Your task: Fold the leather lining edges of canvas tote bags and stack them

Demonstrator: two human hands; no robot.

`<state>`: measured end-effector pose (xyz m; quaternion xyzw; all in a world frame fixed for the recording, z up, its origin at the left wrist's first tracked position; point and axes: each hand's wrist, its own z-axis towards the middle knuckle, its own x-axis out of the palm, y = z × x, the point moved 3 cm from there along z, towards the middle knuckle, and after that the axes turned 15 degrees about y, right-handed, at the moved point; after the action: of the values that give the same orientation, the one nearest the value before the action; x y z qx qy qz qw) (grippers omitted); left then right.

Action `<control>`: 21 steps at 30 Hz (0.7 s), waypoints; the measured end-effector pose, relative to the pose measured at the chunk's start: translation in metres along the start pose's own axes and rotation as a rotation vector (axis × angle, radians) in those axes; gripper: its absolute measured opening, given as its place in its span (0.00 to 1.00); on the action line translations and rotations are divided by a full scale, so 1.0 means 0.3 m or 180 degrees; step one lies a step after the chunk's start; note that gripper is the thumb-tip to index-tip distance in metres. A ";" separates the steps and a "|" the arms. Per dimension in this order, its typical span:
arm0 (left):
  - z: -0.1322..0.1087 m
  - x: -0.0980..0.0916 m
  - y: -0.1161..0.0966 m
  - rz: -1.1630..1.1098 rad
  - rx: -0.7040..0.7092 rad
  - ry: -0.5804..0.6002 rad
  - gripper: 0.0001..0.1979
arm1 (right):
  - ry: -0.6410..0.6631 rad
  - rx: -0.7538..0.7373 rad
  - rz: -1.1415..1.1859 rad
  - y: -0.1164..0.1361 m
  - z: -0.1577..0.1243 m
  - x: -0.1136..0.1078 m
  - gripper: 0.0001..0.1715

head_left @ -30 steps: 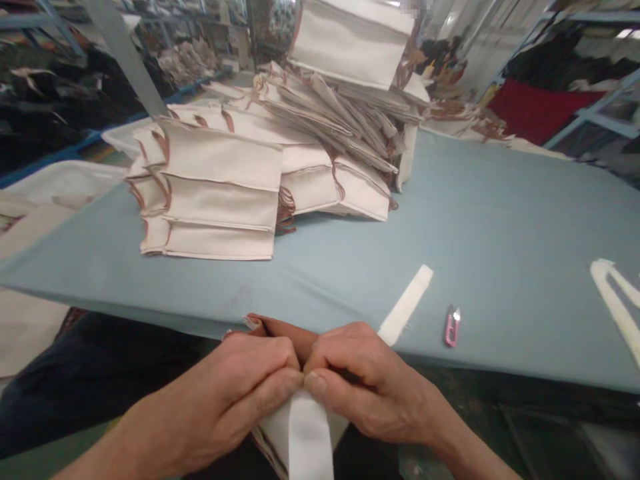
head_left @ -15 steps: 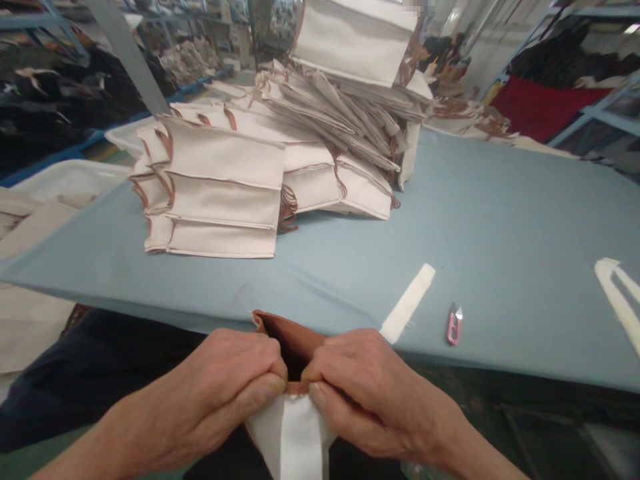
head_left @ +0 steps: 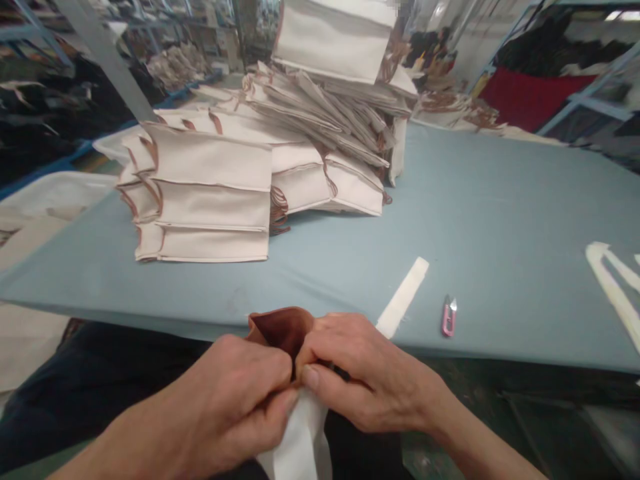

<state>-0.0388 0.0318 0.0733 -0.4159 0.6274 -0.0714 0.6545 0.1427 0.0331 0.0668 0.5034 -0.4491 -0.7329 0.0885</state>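
Far left, one white plastic tub (head_left: 55,193) sits just beside the worktop (head_left: 480,220), which has a pale blue-grey cover, with the person's dark trousers (head_left: 100,380) below its near edge. On the worktop, left of centre, is one stack of three folded cream canvas bags with brown trim (head_left: 205,193). Just behind and right of it is a larger heap of similar bags (head_left: 320,113), too overlapped to count, with one more bag (head_left: 333,40) sitting upright on top. At the near edge, the left hand (head_left: 220,400) has its grip closed, fingers and thumb clamped on a cream canvas bag (head_left: 300,440) with a brown lining (head_left: 280,333). The bag is held off the worktop, just past its edge, above the lap. The right hand (head_left: 370,373) is clamped on the same bag, and the two hands nearly meet at the brown fold (exact finger placement is partly hidden by the cloth). Further right lie one cream fabric strip (head_left: 403,297), one pair of pink thread snips (head_left: 449,317) and, at the far right, one more cream strip (head_left: 613,290).
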 end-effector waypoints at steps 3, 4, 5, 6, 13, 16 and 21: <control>-0.018 0.034 -0.038 0.0257 0.0290 -0.0647 0.15 | -0.0188 -0.0133 -0.0027 0.001 0.006 0.018 0.26; -0.024 0.049 -0.041 0.0248 0.0321 -0.0834 0.15 | -0.0283 -0.0199 -0.0077 0.000 0.007 0.026 0.30; -0.030 0.065 -0.039 0.0222 0.0313 -0.0964 0.15 | -0.0390 -0.0270 -0.0131 -0.002 0.006 0.032 0.33; -0.034 0.081 -0.033 0.0193 0.0267 -0.1016 0.14 | -0.0497 -0.0337 -0.0168 -0.007 0.005 0.038 0.36; -0.025 0.119 -0.033 0.0121 0.0204 -0.0690 0.15 | -0.0782 -0.0391 -0.0433 -0.064 0.003 0.054 0.38; 0.006 0.112 -0.047 0.0288 0.0200 -0.0607 0.15 | -0.0699 -0.0352 -0.0586 -0.100 0.008 0.064 0.39; 0.062 0.117 0.036 0.0315 -0.0076 -0.0907 0.17 | -0.0852 -0.0180 -0.0292 -0.169 -0.010 0.061 0.36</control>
<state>-0.0199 0.0258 0.0372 -0.3980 0.5488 0.0282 0.7346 0.1528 0.0501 0.0164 0.4184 -0.4126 -0.8091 0.0084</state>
